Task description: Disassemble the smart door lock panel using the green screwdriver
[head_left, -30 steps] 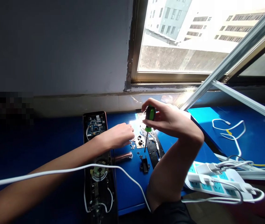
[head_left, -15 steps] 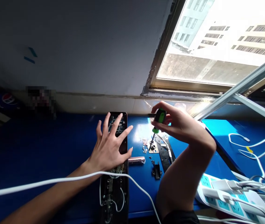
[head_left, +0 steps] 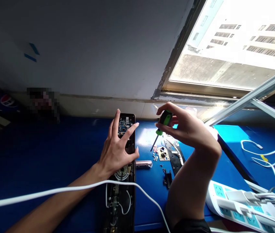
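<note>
My left hand [head_left: 118, 150] lies with fingers spread over a long black device [head_left: 124, 168] with its back off, showing a blue circuit board [head_left: 124, 125] and white wires. My right hand [head_left: 188, 127] grips a green-and-black screwdriver [head_left: 163, 124], tip tilted down and left above the blue table. Below the tip lie small loose screws [head_left: 155, 157], a small brass plate [head_left: 163, 153] and a black metal strip [head_left: 173, 155]. A pinkish metal cylinder [head_left: 143, 164] lies just right of the device.
A white cable [head_left: 55, 191] crosses over my left forearm and the device. A white power strip [head_left: 239, 202] with plugs sits at the right, with more white cables [head_left: 263, 152] beyond. A small black part [head_left: 167, 179] lies near my right forearm. Wall and window frame stand behind.
My left hand left the small parts, moved left and settled spread on the open device. The screwdriver lifted off the brass plate and tilted. The view swung leftwards.
</note>
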Demonstrator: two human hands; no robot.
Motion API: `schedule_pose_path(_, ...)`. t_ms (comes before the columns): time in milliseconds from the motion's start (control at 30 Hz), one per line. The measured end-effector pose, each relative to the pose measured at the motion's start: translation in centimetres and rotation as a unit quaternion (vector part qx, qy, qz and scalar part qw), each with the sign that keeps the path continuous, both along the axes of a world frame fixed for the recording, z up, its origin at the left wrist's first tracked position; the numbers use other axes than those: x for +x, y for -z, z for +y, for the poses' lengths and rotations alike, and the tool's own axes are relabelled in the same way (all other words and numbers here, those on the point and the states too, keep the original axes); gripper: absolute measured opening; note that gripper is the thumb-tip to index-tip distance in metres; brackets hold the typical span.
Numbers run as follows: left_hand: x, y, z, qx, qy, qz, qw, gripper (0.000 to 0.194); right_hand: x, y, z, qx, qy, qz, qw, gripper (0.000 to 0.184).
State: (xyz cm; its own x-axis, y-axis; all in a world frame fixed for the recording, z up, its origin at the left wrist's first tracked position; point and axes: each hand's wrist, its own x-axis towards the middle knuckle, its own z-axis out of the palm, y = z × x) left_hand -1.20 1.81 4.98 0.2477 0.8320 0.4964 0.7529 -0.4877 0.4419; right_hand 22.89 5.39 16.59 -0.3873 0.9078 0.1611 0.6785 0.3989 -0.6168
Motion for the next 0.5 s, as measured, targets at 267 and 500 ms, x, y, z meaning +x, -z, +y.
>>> schedule_pose_path(267, -0.1, 0.0, 2.9, 0.000, -0.008, 0.001, 1.000, 0.087, -0.6, 0.5, 0.4, 0.022, 0.016, -0.011, 1.000, 0.022)
schedule_pose_path(500, 0.8, 0.0, 5.5, 0.021, -0.018, 0.000, 1.000, 0.083, -0.7, 1.3, 1.0, 0.021, 0.039, -0.023, 0.999, 0.015)
